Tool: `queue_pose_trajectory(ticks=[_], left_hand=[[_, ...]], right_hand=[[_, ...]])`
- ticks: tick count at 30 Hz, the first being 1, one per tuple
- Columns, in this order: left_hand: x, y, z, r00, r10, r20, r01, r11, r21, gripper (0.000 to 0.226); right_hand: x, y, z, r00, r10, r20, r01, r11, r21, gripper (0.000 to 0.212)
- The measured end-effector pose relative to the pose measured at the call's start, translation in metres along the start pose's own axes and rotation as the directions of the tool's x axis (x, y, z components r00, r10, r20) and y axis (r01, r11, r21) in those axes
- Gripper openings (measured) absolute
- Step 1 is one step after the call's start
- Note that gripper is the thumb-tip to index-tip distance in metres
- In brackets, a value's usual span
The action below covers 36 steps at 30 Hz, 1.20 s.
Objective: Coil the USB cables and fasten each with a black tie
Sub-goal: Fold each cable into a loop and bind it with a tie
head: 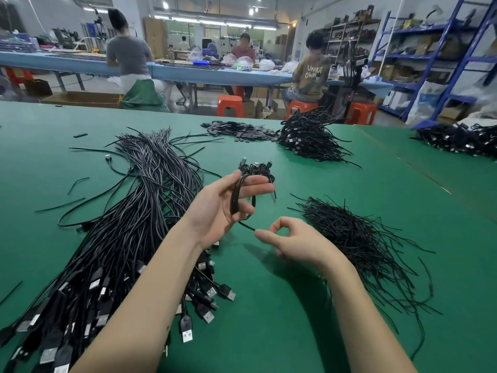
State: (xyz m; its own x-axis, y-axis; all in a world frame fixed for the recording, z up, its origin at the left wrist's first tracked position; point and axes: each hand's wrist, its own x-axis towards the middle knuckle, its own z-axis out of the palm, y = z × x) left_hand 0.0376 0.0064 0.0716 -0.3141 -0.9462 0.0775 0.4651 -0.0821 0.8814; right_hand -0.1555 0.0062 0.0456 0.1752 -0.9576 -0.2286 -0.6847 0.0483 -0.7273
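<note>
Above the green felt-like surface, the left hand is holding a partly coiled USB cable, its thin, glossy black loops passing round the curled fingers, while the loose end is running down to the right hand, which is pinching it between thumb and forefinger, the other fingers bent loosely. To the left of the held coil, a long sheaf of uncoiled cables is lying in smooth parallel strands, their flat rectangular metal-tipped plugs fanning out at the near end. To the right of the coil, a wiry, tangled heap of thin black ties is sprawling. Just beyond the coil, a small cluster of coiled cables is resting, and farther beyond, a larger bushy pile of bundled cables is sitting beside a scatter of small flat dark pieces. Behind the surface, seated people are working at long blue tables with orange stools, and blue metal shelving is standing at the right.
</note>
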Motion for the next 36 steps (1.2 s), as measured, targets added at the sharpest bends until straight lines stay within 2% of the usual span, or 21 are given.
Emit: queue_pose_trajectory(ticks=[2,4,6,9,11,14,18,21,24,29,31,33,36], left_hand=[[-0.002,0.001,-0.003,0.999,-0.021,0.026,0.018,0.995,0.100,0.047],[-0.004,0.001,-0.004,0.997,-0.059,0.053,0.045,0.970,0.237,0.046],[-0.003,0.000,-0.005,0.988,-0.140,0.068,0.100,0.907,0.409,0.049],[0.002,-0.009,-0.003,0.967,-0.253,-0.021,0.208,0.740,0.639,0.053],[0.006,-0.018,-0.001,0.962,-0.247,-0.118,0.261,0.698,0.667,0.050],[0.012,-0.029,0.004,0.968,-0.128,-0.217,0.235,0.769,0.594,0.043],[0.018,-0.032,0.004,0.928,0.030,-0.372,0.133,0.905,0.405,0.043],[0.017,-0.028,0.002,0.936,0.014,-0.351,0.087,0.958,0.272,0.047],[0.017,-0.027,0.007,0.946,-0.002,-0.324,0.060,0.984,0.167,0.047],[0.020,-0.034,0.020,0.916,0.043,-0.399,0.010,0.991,0.130,0.040],[0.020,-0.032,0.020,0.935,0.047,-0.351,-0.044,0.999,0.015,0.039],[0.016,-0.026,0.018,0.974,0.015,-0.225,-0.053,0.985,-0.165,0.038],[0.010,-0.022,0.015,0.999,-0.036,-0.022,0.029,0.961,-0.277,0.035]], right_hand=[[-0.001,-0.001,-0.001,0.980,0.027,-0.200,-0.061,0.985,-0.162,0.066],[0.001,-0.002,-0.001,0.956,0.013,-0.293,-0.064,0.984,-0.165,0.069],[0.004,-0.004,-0.001,0.953,-0.004,-0.301,0.020,0.999,0.050,0.050],[0.007,-0.009,-0.009,0.955,-0.036,-0.295,0.157,0.903,0.399,0.007],[0.004,-0.016,-0.014,0.954,-0.064,-0.292,0.219,0.814,0.538,0.012],[-0.003,-0.026,-0.017,0.944,-0.188,-0.272,0.319,0.738,0.595,0.021],[-0.012,-0.030,-0.012,0.930,-0.361,-0.074,0.351,0.808,0.473,0.022],[-0.011,-0.031,-0.003,0.934,-0.351,0.058,0.295,0.855,0.427,0.021],[-0.006,-0.026,0.005,0.942,-0.334,0.033,0.299,0.880,0.369,0.023],[-0.003,-0.014,-0.002,0.945,-0.262,0.195,0.180,0.916,0.357,0.014],[0.000,-0.009,-0.008,0.975,-0.186,0.118,0.133,0.925,0.355,0.013],[0.003,-0.006,-0.011,0.995,-0.094,-0.023,0.093,0.869,0.485,0.018],[0.003,-0.006,-0.014,0.990,-0.118,-0.082,0.143,0.780,0.609,0.023]])
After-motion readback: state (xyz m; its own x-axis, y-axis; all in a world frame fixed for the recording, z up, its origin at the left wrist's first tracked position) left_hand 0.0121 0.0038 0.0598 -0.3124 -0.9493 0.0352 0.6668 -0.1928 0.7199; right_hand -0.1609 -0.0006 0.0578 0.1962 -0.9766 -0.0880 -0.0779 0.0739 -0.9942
